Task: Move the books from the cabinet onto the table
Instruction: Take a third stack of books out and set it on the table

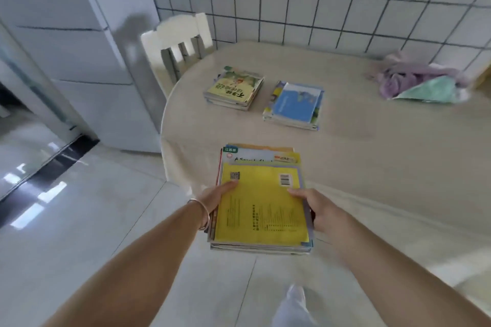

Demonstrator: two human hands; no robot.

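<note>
Both hands gripping a stack of books (261, 202), left hand (216, 200) and right hand (314, 207) fingers clamping its sides, probably hovering over the counter's (372, 146) near edge, two more piles (233, 89) sitting toward the far edge

Fingers of both hands hidden under the carried book stack (261, 202), cover titles blurred, table (372, 141) cut off at right.

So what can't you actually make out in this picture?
All in the head view:
- The cabinet: outside the frame.
- Lower books in the held stack: covered by the yellow top book; only edges show.
- Fingers of the left hand and right hand: hidden under the stack.
- Titles on the two table stacks: too small and blurred.
- The purple cloth: blurred.
</note>
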